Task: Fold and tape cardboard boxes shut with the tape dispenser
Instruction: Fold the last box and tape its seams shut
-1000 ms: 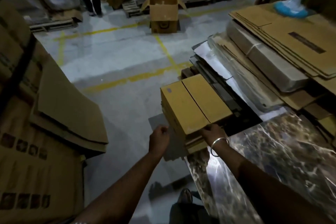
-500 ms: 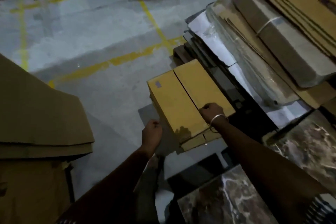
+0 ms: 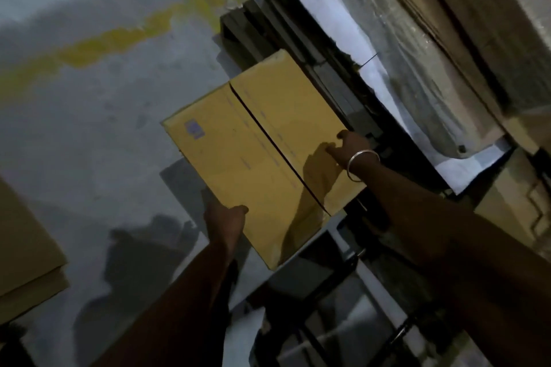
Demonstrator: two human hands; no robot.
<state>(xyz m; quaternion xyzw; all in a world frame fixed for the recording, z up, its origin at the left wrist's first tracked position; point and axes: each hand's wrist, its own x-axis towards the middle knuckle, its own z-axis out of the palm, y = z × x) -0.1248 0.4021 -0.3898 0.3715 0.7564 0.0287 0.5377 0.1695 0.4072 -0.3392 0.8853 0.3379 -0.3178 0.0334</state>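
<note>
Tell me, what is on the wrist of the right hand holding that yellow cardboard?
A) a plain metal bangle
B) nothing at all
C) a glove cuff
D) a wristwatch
A: a silver-coloured bangle circles the wrist just behind the right hand, which grips the far edge of the flattened cardboard box.

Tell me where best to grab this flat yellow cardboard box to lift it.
Probably by its two long outer edges, one hand per side: the flat yellow cardboard box is wide, thin, and split by a centre slit. The left hand and right hand already hold there.
</note>
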